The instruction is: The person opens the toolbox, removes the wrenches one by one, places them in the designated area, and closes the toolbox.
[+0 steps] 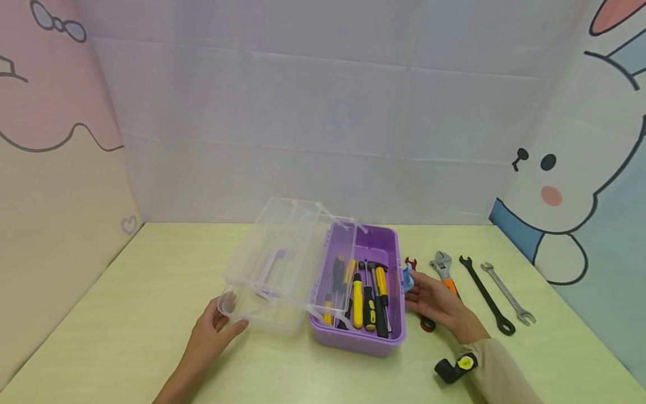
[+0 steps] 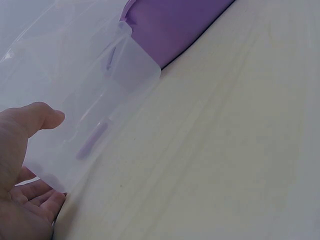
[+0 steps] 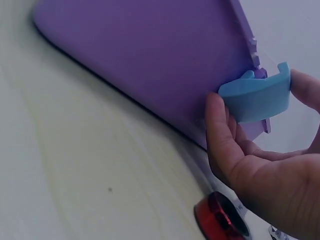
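A purple toolbox [image 1: 353,343] stands on the table, its clear lid [image 1: 262,264] swung out to the left. Inside lie a hammer [image 1: 373,266], a yellow-handled tool [image 1: 358,303] and several black-and-yellow screwdrivers [image 1: 369,311], some seen through the lid. My left hand [image 1: 209,331] holds the lid's near left corner, thumb on one side and fingers round the edge; the lid's purple handle [image 1: 272,266] shows through the plastic. On the box's right wall, my right hand [image 1: 436,303] pinches a light blue latch [image 3: 260,102] between thumb and fingers.
Right of the box lie an adjustable wrench [image 1: 443,264] with an orange handle, a black combination wrench [image 1: 487,297] and a silver wrench [image 1: 508,294]. A red wrench [image 1: 411,262] lies partly hidden behind my right hand. Printed sheets [image 1: 323,112] enclose the table's back and sides.
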A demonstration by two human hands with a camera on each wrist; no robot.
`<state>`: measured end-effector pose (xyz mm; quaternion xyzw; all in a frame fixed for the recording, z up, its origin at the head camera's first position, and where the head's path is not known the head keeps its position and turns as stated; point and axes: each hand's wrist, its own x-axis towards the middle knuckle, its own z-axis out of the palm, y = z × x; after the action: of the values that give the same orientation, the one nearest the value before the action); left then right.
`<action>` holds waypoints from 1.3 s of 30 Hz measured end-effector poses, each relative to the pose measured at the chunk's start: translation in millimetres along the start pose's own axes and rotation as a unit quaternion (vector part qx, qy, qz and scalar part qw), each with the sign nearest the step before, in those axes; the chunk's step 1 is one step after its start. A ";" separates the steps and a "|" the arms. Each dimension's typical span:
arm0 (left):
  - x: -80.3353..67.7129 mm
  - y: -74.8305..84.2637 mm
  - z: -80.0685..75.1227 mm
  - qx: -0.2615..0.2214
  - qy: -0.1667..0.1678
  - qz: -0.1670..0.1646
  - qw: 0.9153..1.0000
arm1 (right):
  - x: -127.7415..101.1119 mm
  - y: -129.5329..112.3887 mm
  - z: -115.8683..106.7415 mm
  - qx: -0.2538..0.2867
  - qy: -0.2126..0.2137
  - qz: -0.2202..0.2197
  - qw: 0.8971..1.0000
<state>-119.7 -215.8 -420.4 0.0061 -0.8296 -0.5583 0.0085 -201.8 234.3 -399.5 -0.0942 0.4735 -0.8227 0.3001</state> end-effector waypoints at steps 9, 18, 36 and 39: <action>0.2 -0.7 0.4 -0.001 0.001 -0.004 1.000 | 1.1 -0.1 2.2 -0.002 0.017 0.001 1.000; 0.5 -0.3 0.9 -0.004 0.001 -0.006 1.000 | 2.7 5.4 1.2 0.011 0.022 -0.012 1.000; 1.9 0.9 -0.4 -0.052 0.014 0.025 0.998 | 4.6 6.0 1.9 -0.017 0.021 -0.019 0.999; 2.0 1.9 -0.8 -0.045 0.021 0.039 0.998 | 4.0 5.5 3.3 -0.023 0.027 -0.018 0.999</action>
<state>-121.7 -215.9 -418.3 -0.0149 -0.8031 -0.5937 0.0482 -201.3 227.5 -402.9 -0.0873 0.4987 -0.8191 0.2698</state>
